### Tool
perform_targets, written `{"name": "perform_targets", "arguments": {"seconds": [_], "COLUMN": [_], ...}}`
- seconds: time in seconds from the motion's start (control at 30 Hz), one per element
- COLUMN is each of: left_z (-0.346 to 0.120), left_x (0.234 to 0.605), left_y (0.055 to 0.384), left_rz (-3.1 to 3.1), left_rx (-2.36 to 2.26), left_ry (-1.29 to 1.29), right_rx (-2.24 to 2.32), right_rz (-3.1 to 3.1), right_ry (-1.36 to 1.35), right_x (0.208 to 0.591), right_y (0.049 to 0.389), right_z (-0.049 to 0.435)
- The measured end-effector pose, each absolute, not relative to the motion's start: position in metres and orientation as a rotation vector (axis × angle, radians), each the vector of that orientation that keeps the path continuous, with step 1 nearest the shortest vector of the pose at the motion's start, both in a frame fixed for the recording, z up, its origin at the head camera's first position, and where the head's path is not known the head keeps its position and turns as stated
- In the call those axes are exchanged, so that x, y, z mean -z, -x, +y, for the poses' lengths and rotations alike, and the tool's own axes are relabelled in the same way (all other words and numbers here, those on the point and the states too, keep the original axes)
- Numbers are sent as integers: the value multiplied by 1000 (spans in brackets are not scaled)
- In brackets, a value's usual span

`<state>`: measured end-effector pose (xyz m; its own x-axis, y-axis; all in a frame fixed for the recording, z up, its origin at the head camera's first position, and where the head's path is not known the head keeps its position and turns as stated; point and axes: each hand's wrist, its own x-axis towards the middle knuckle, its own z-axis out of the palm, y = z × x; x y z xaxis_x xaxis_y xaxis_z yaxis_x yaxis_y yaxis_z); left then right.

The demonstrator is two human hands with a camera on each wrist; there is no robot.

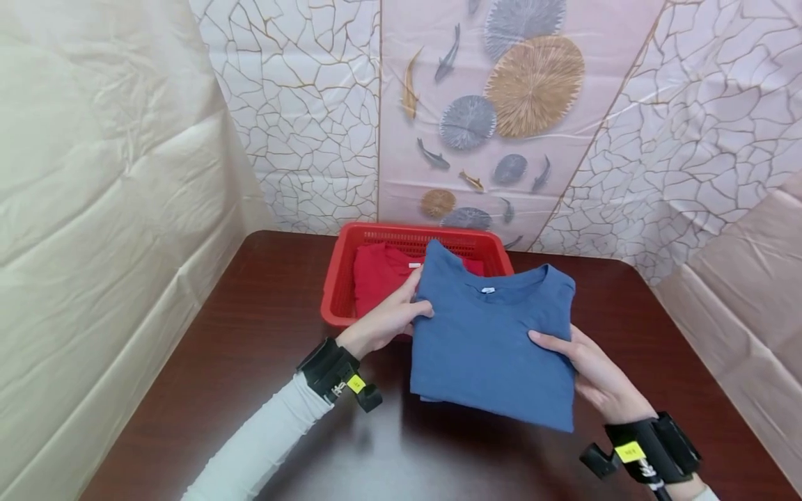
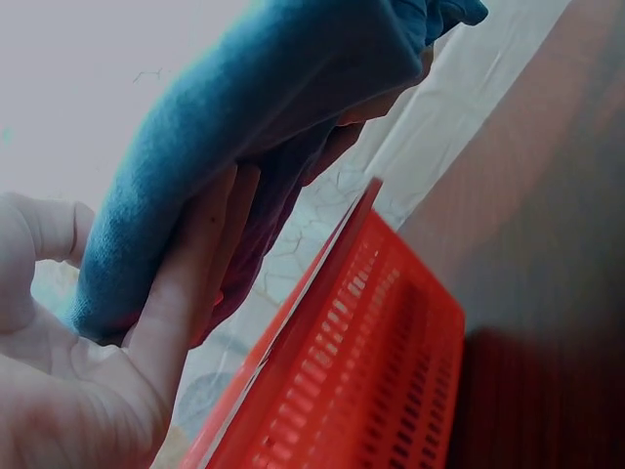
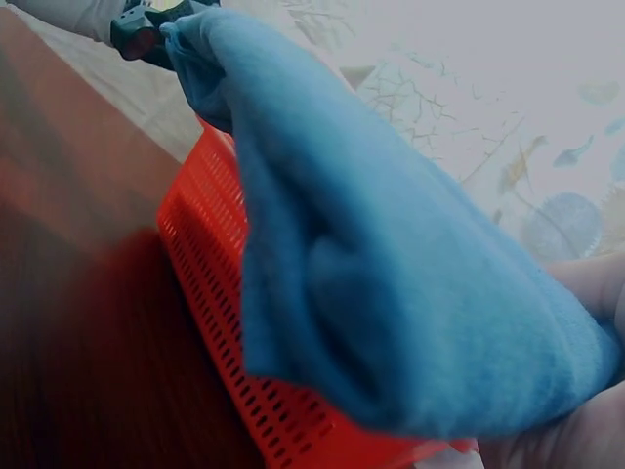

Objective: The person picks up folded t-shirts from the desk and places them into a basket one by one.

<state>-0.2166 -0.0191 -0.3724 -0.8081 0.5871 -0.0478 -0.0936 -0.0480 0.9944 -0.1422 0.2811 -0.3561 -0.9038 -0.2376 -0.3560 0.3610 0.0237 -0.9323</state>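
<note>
Folded blue T-shirt (image 1: 491,341) — neckline far side, lifted off table, near edge of red basket (image 1: 335,282).

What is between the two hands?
The folded blue cotton T-shirt spans the stretch between the left hand and the right hand, each gripping one edge. The head view shows it.

No text can be read anywhere. The yellow tag (image 1: 356,383) on the left wrist strap and the yellow tag (image 1: 629,451) on the right wrist strap carry dark marks too small to make out. The white neck labels of the blue shirt (image 1: 488,290) and the red shirt (image 1: 414,265) show no legible print.
</note>
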Motion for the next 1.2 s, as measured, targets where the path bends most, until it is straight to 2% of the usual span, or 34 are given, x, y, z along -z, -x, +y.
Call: {"name": "perform_targets", "arguments": {"seconds": [0.53,1.2], "left_z": [-57,-87], "left_x": [366,372], "left_y": [241,288], "left_rz": [1807,1895], "left_rx": [-1994,-1993], "left_ry": [-473,-242], "right_rx": [1964,1979], "right_rz": [1849,1852], "right_ry": [-47,5], "right_x": [354,354], "right_y": [195,255], "right_z": [247,213]}}
